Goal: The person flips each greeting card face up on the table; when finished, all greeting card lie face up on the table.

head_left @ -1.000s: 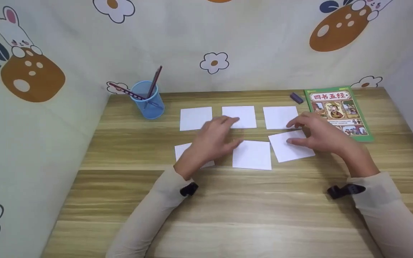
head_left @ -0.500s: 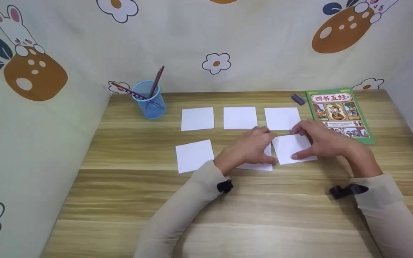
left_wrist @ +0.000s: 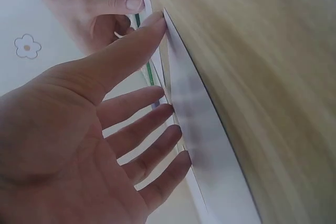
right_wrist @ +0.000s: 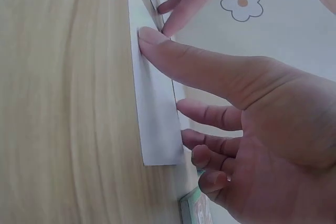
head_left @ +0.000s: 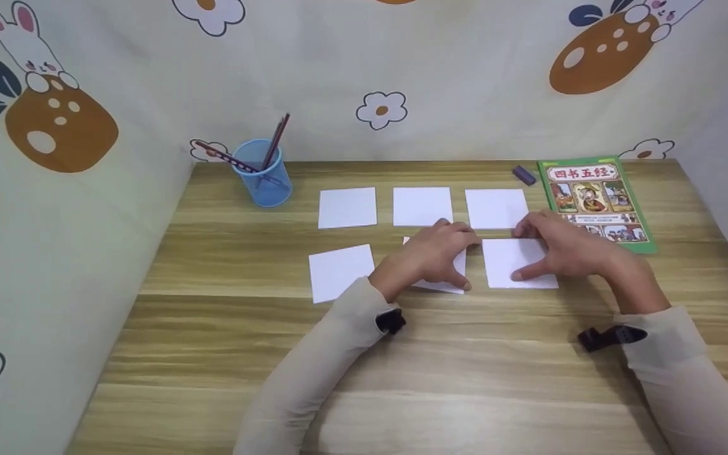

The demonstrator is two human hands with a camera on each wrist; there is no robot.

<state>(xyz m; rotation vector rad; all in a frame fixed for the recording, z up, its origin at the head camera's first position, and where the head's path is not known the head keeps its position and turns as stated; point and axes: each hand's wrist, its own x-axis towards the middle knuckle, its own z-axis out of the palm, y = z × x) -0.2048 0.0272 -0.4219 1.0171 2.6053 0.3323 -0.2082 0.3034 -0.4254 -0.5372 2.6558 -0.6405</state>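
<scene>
The left hand [head_left: 430,256], fingers spread, touches the edges of a white card [left_wrist: 205,129] on the bench [head_left: 440,379]. The right hand [head_left: 566,249], thumb and fingers apart, rests its thumb on the right-hand card [head_left: 506,262]. Another lies left of both hands. Beyond them: three more cards [head_left: 423,206], a blue cup [head_left: 269,191], a green book [head_left: 591,196].

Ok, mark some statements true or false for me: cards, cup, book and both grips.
Six white cards lie in two rows: true.
The cup stands right of the cards: false; the cup is left of them.
The right grip touches the front right card: true.
The left grip is over the cup: false; the left grip is over the front middle card.
The dark block lies beside the book: true.
</scene>
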